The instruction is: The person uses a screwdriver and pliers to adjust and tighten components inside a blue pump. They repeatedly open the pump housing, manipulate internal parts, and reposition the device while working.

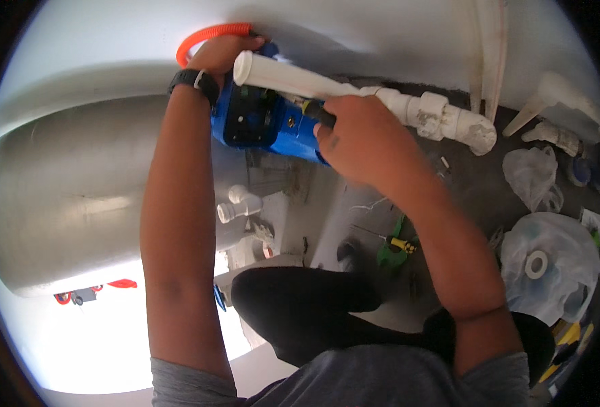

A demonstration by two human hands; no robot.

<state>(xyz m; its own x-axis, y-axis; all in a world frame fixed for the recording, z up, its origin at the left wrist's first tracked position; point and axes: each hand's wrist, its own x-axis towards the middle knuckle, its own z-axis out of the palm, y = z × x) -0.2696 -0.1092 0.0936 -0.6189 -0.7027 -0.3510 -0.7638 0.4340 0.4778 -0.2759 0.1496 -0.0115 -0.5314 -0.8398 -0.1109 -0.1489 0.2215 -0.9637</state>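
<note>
The right hand [364, 136] is wrapped around a black-and-yellow-handled tool [323, 114] at the blue boxy unit [292, 141] beside the white plastic pipe [300, 76], whose crowding could make the tip slip; I cannot tell the left hand's [226, 54] grip.

The right hand [366, 136] was closed in a firm grip, its fingers [341, 107] curled over and its thumb [325, 140] pressed along the near side. From that grip the right forearm [435, 217] slanted back and rightward to a bent elbow [477, 305], the upper arm [486, 342] drawn in toward the body.

The left hand [226, 53] stood to the left of the grip and farther forward, with one digit stretched rightward and the rest partly hidden, so how far it was closed could not be told. Behind it the left forearm [179, 163] ran almost straight back, well left of the grip, the whole arm nearly extended.
</note>
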